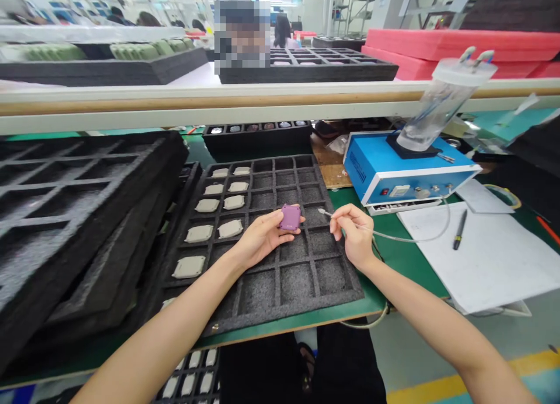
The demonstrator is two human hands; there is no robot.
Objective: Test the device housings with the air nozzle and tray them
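Note:
Over the black foam tray (301, 299), my left hand (265, 235) grips a small purple square case (290, 217) by its edges, thumb on its left side. My right hand (353, 232) pinches a thin nozzle (324, 212) whose tip points left toward the case, a short gap away. A clear tube (406, 239) runs from behind my right hand to the blue box machine (415, 165). In the left columns of the tray lie several pale grey cases (199, 234); some are hidden by my left arm.
Stacked foam trays (87, 217) lean at the left. A clear cylinder (431, 115) stands tilted on the blue machine. Paper (494, 264) and a black pen (459, 230) lie at the right. A shelf edge (280, 104) crosses above the bench; a person (242, 34) is beyond it.

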